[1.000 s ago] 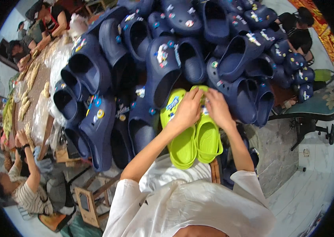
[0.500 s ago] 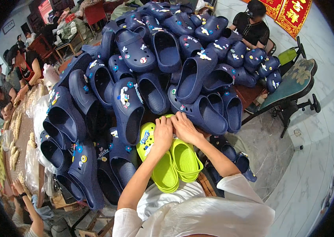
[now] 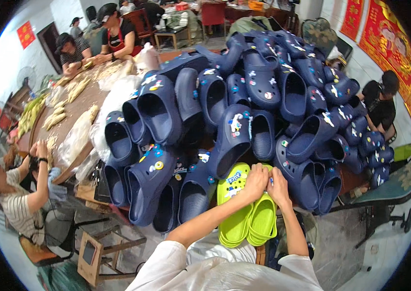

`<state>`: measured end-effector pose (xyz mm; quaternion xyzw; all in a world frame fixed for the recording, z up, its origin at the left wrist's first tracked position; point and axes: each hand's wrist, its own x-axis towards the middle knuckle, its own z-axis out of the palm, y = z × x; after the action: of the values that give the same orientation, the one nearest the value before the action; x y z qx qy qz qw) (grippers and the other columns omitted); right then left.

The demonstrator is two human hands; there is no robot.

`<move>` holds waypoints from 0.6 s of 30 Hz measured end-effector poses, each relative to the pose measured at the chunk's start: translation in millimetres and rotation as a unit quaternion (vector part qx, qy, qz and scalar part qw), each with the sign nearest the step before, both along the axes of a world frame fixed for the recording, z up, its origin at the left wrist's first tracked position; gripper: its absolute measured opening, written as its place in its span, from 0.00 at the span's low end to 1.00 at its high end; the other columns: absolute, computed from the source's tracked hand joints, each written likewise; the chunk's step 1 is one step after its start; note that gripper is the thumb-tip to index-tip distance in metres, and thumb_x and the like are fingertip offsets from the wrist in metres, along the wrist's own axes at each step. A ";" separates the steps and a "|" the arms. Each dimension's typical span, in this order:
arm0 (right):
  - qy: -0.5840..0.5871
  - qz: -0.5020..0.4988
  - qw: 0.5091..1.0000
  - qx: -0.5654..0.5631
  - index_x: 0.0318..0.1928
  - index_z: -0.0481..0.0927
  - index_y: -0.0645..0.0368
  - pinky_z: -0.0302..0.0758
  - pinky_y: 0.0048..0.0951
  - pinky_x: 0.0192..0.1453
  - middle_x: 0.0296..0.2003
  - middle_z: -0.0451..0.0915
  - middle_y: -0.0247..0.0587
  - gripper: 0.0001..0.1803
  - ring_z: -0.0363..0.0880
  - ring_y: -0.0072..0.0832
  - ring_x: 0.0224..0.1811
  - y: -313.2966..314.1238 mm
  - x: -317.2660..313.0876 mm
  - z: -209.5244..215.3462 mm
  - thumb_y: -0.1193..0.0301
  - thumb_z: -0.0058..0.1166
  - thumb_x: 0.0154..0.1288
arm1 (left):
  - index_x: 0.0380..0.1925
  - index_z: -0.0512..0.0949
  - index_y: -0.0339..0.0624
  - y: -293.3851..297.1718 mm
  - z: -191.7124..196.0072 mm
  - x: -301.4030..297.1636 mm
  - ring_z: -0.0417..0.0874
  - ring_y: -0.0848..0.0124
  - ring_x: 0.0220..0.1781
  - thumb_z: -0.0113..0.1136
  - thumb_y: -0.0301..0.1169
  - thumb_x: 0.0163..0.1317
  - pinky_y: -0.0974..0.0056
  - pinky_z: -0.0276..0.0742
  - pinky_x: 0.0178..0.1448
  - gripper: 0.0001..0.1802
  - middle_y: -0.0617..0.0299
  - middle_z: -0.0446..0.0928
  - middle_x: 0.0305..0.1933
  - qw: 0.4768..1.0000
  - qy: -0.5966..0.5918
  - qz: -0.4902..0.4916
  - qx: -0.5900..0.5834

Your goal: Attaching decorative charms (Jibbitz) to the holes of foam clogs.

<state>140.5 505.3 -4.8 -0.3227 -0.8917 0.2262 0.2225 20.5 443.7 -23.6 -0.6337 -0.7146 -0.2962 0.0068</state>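
View was swung twd 10 o'clock vs. prev.; lime clogs (image 3: 237, 218) were kept at navy pile's (image 3: 233, 145) 6 o'clock, toes covered by curled L hand (image 3: 256, 183) & R hand (image 3: 277, 186), grip unclear; handling apparently uninterrupted.

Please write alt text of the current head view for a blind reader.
The wearer's left hand and right hand touch a pair of lime-green clogs, before a heap of navy clogs. At left, a person in a striped top sits at a table with corn cobs.
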 end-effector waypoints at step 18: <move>0.121 -0.065 0.985 -0.107 0.42 0.80 0.64 0.73 0.36 0.49 0.37 0.79 0.48 0.06 0.79 0.41 0.42 -35.0 61.0 -4.2 0.76 0.54 0.67 | 0.36 0.75 0.36 -5.8 10.6 -0.2 0.79 0.45 0.42 0.57 0.26 0.58 0.45 0.76 0.45 0.07 0.43 0.76 0.37 0.987 -0.160 -0.027 -0.006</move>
<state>201.5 470.2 -9.0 -0.3717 -0.8063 0.3425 0.3072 20.3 437.9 -13.0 -0.5974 -0.6904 -0.3900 -0.1197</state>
